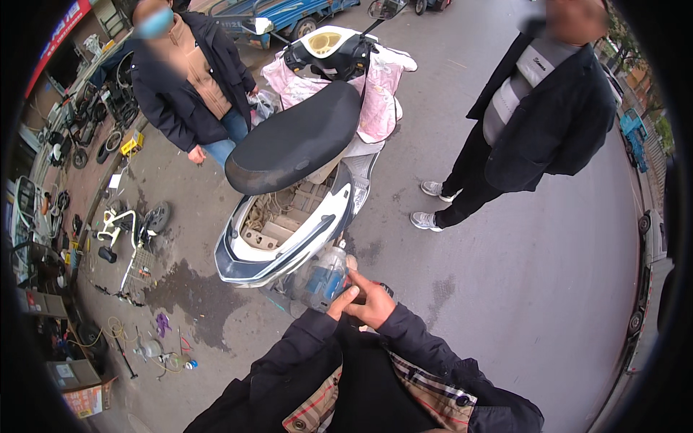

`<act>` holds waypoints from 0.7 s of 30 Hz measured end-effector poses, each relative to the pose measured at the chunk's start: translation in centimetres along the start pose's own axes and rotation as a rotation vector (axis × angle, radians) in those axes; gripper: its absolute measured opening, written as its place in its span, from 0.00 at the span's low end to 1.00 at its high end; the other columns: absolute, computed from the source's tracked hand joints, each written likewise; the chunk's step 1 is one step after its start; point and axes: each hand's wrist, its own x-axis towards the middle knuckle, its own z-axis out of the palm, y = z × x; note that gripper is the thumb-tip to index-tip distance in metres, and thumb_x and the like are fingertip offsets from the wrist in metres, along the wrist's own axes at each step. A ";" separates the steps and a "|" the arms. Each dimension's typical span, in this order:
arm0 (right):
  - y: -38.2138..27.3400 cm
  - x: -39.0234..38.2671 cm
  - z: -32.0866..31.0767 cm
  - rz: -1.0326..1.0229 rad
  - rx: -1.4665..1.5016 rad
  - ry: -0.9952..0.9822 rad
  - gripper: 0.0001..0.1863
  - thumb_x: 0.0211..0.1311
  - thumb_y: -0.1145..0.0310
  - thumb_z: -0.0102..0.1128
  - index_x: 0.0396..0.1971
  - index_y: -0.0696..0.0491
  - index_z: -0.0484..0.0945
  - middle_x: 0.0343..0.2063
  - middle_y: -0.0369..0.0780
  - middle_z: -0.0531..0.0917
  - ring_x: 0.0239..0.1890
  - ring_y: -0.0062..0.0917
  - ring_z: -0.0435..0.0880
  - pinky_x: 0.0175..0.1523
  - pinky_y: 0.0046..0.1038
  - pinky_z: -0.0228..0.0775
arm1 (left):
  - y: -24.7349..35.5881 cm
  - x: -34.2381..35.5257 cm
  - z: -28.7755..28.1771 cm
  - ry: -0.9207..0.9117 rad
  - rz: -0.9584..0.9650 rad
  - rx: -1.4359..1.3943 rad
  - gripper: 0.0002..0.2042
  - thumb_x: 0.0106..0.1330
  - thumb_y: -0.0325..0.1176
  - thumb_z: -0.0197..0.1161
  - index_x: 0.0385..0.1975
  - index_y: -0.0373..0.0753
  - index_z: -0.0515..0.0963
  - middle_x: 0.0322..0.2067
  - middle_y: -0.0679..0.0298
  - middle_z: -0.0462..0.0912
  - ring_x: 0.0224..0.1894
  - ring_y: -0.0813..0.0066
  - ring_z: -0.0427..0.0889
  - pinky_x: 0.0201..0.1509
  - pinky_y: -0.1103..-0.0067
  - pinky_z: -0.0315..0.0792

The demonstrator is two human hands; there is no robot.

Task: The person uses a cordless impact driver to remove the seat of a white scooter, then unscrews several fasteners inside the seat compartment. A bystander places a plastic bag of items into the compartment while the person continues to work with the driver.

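Note:
In front of my chest, a clear plastic bottle (pixel 326 283) with a blue band stands close to the scooter's tail. My left hand (pixel 342 303) is closed at the bottle's lower right side, its thumb showing and its other fingers largely hidden. My right hand (pixel 372 301) is closed against the same side, its fingers reaching toward the bottle's neck. A small dark and red item (pixel 388 289) shows beside the right hand; its kind is unclear. Just beyond is a white and dark blue scooter (pixel 249 268), its black seat (pixel 303 137) raised over an open compartment (pixel 285 216).
One person (pixel 195 79) stands left of the scooter, another (pixel 534 115) to the right. A small white bicycle (pixel 128 229) lies left near a wet patch (pixel 191 303). Hoses and tools (pixel 167 353) lie lower left. A blue cargo tricycle (pixel 281 18) is beyond.

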 end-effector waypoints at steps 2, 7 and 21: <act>-0.5 2.0 -1.6 -0.003 -0.028 -0.002 0.44 0.59 0.75 0.68 0.73 0.66 0.56 0.59 0.55 0.79 0.60 0.35 0.82 0.63 0.29 0.72 | 0.5 2.5 -0.2 0.023 0.138 0.125 0.19 0.73 0.39 0.66 0.57 0.37 0.75 0.51 0.63 0.79 0.54 0.73 0.77 0.58 0.74 0.73; -3.4 8.1 -5.7 0.001 0.036 -0.033 0.46 0.57 0.82 0.66 0.75 0.65 0.54 0.62 0.45 0.76 0.63 0.26 0.75 0.66 0.28 0.67 | 4.6 8.4 0.9 0.014 0.048 0.097 0.22 0.70 0.43 0.70 0.56 0.36 0.75 0.50 0.62 0.79 0.53 0.71 0.78 0.58 0.73 0.74; -9.6 23.0 -9.6 0.121 -0.002 -0.211 0.37 0.55 0.83 0.65 0.68 0.59 0.68 0.54 0.38 0.82 0.56 0.22 0.80 0.63 0.27 0.70 | 12.7 14.9 -4.1 -0.069 0.166 -0.107 0.50 0.58 0.35 0.78 0.76 0.31 0.50 0.71 0.45 0.63 0.73 0.52 0.65 0.77 0.61 0.60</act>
